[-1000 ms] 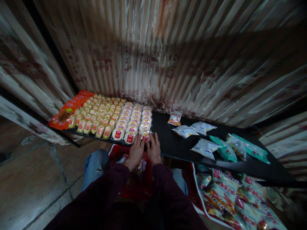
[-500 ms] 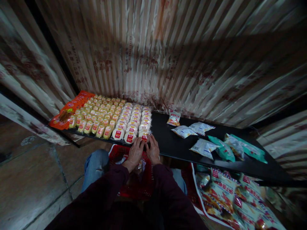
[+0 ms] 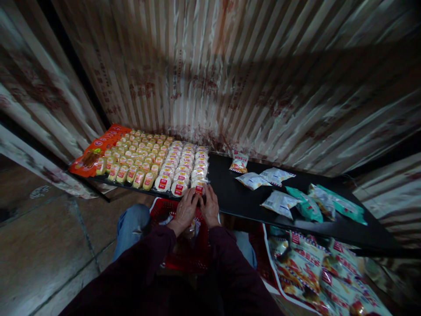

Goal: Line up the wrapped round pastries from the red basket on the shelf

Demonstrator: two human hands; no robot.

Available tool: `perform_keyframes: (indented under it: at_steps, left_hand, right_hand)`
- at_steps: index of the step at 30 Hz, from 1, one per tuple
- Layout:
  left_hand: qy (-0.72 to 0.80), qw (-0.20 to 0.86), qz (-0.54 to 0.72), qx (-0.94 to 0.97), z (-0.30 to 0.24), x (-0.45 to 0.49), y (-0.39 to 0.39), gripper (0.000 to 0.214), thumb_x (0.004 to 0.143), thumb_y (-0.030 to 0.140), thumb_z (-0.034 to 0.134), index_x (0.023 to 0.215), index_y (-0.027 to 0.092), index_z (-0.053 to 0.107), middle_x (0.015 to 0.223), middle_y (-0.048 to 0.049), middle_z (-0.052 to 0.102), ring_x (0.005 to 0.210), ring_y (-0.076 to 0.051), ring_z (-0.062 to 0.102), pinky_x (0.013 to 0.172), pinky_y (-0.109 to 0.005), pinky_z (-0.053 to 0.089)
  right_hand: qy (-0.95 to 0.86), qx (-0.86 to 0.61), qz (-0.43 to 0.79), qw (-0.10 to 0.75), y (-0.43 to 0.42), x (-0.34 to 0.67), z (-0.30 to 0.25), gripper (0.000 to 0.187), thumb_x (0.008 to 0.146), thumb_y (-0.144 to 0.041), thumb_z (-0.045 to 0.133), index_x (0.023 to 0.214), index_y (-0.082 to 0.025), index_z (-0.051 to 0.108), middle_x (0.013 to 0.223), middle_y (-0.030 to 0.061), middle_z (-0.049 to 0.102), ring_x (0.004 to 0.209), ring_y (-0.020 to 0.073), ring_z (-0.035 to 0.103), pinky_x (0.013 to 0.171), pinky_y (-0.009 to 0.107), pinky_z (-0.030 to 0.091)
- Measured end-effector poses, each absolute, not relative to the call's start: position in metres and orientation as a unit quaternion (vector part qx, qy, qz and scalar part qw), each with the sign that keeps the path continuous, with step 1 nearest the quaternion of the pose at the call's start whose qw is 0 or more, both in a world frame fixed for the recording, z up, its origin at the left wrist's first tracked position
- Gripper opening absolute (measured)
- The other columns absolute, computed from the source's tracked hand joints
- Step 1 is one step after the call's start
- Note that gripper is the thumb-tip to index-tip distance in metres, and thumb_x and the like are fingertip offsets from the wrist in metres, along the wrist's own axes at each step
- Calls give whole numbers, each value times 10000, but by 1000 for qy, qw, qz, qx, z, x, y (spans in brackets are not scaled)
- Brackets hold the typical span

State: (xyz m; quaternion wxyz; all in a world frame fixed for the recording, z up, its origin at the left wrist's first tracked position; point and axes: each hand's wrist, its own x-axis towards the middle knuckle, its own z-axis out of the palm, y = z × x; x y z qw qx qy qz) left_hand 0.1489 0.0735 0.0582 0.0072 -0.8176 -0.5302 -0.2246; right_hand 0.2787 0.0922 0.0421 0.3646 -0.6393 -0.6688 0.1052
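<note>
Both hands meet at the front edge of a black shelf point(image 3: 226, 188). My left hand point(image 3: 186, 210) and my right hand point(image 3: 209, 206) are closed around a round white wrapped cake point(image 3: 199, 188) with a red label, one at each side. It lies at the front of the rightmost row of similar wrapped cakes point(image 3: 180, 171). To the left of these stand rows of small yellow wrapped cakes point(image 3: 138, 160). Below my wrists, a red basket point(image 3: 158, 206) holds a few wrapped items, partly hidden by my arms.
An orange packet point(image 3: 95, 151) lies at the shelf's left end. Several white packets point(image 3: 279, 202) and green packets point(image 3: 305, 205) lie loose on its right part. Under the shelf, a second basket with a white rim point(image 3: 272, 267) holds large snack bags point(image 3: 305, 259). A striped curtain point(image 3: 197, 66) hangs behind.
The view has shifted very slightly. Both hands stay at the same front cake, with no clear movement of any item.
</note>
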Motion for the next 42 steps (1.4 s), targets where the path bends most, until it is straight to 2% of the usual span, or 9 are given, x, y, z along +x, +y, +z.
perform_keyframes:
  at_steps: [2,9,13,20,29,35,42]
  left_hand:
    - [-527,1,-221,-820,57,148,73,410,883,95,423,1284,130,502,1382,-155,483,1328,-246,401,1082,-427,405]
    - [-526,3,-221,-821,53,150,73,439,877,90,427,1313,111,474,1392,-162,470,1345,-243,376,1096,-418,386]
    - [-518,6,-218,-827,50,148,70,470,872,83,424,1340,122,444,1425,-169,438,1364,-233,350,1087,-423,396]
    - [-514,-7,-220,-829,41,146,59,443,875,102,420,1315,101,474,1433,-178,437,1378,-240,334,1093,-425,384]
    - [-497,-46,-221,-838,32,145,41,467,849,106,427,1313,65,461,1481,-212,355,1417,-282,253,1106,-474,351]
    - [-499,-55,-215,-838,34,145,42,451,875,112,404,1323,96,456,1468,-190,389,1413,-252,271,1088,-472,371]
    - [-496,-47,-232,-835,35,145,43,433,859,104,427,1288,95,490,1475,-186,379,1423,-261,246,1099,-476,362]
  right_hand:
    - [-669,-642,98,362,91,279,41,500,891,-304,441,1383,-214,452,1455,125,426,1289,253,431,1027,449,406]
    - [-668,-646,102,356,91,278,41,491,892,-300,424,1374,-213,464,1433,131,443,1274,254,435,1015,438,404]
    - [-663,-641,102,372,86,279,40,501,900,-344,417,1372,-183,461,1444,150,423,1317,262,388,1040,450,378]
    - [-654,-635,92,401,75,279,35,524,909,-418,398,1353,-148,465,1421,173,448,1302,263,410,1024,458,398]
    - [-657,-625,71,415,62,273,31,497,912,-338,378,1360,-133,439,1341,167,535,1244,256,470,1029,484,398]
    - [-662,-626,67,406,65,272,34,501,896,-306,387,1352,-106,447,1355,175,522,1256,257,455,1038,480,389]
    - [-671,-623,61,397,65,274,31,487,896,-290,376,1348,-127,459,1374,170,505,1285,254,431,1037,491,383]
